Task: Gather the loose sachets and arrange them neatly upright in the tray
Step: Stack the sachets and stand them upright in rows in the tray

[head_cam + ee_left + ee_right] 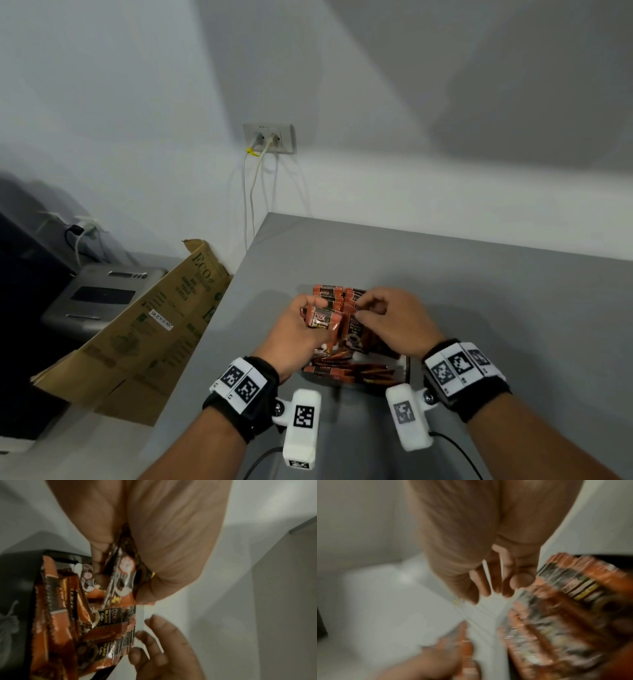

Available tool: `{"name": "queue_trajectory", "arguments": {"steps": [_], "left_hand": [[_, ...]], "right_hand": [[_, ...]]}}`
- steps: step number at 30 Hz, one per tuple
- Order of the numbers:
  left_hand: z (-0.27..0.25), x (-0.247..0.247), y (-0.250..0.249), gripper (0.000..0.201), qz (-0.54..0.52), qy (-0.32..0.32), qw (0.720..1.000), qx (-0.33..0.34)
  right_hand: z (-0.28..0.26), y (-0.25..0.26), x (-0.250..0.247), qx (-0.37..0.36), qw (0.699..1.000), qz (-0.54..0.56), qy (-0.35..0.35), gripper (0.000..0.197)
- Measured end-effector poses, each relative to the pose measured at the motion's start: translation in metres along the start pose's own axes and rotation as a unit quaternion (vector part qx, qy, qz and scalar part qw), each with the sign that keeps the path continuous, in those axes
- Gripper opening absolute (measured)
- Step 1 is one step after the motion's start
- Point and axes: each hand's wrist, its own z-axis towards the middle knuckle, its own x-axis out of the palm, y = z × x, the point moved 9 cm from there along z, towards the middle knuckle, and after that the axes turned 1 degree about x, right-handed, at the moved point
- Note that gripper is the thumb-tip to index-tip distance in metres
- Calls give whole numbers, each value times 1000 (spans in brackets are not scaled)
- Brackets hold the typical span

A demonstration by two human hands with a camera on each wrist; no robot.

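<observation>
Orange-and-black coffee sachets fill a dark tray (407,368) on the grey table (496,291). Several sachets stand upright (356,330) at its middle and back, and a few lie flat (352,371) at its near end. My left hand (310,310) hovers over the tray's left side and grips a small bunch of sachets (322,320); the left wrist view shows that bunch (123,574) between thumb and fingers. My right hand (368,308) is over the upright sachets. Its spread fingertips (494,586) touch their top edges (556,582) and hold nothing.
A brown cardboard box (147,325) leans against the table's left edge, with a grey appliance (102,298) behind it. A wall socket (269,138) with two white cables hangs above the table's far left corner. Bare tabletop lies right of the tray.
</observation>
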Motion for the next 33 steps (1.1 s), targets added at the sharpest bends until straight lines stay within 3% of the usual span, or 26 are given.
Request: {"name": "queue_trajectory", "arguments": {"steps": [2, 5, 9, 13, 18, 24, 29, 33], "left_hand": [[0, 12, -9, 53, 6, 24, 999, 20], [1, 18, -14, 59, 7, 20, 1000, 21], [4, -15, -3, 29, -58, -91, 994, -29], [0, -43, 5, 30, -49, -148, 987, -31], [-8, -52, 4, 20, -3, -133, 991, -2], [-13, -56, 2, 24, 24, -125, 992, 3], [-9, -48, 2, 31, 55, -109, 992, 17], [-3, -31, 1, 33, 58, -73, 995, 35]], "right_hand": [[-6, 16, 7, -9, 995, 76, 57, 15], [-3, 34, 4, -46, 998, 18, 50, 13], [16, 25, -17, -6, 999, -16, -47, 13], [30, 26, 26, -2, 994, -101, 32, 21], [37, 29, 70, -12, 980, -171, 98, 29], [39, 23, 74, -15, 975, -201, 93, 27], [29, 35, 50, -27, 991, -113, 70, 26], [16, 41, 47, -23, 991, 20, 133, 20]]}}
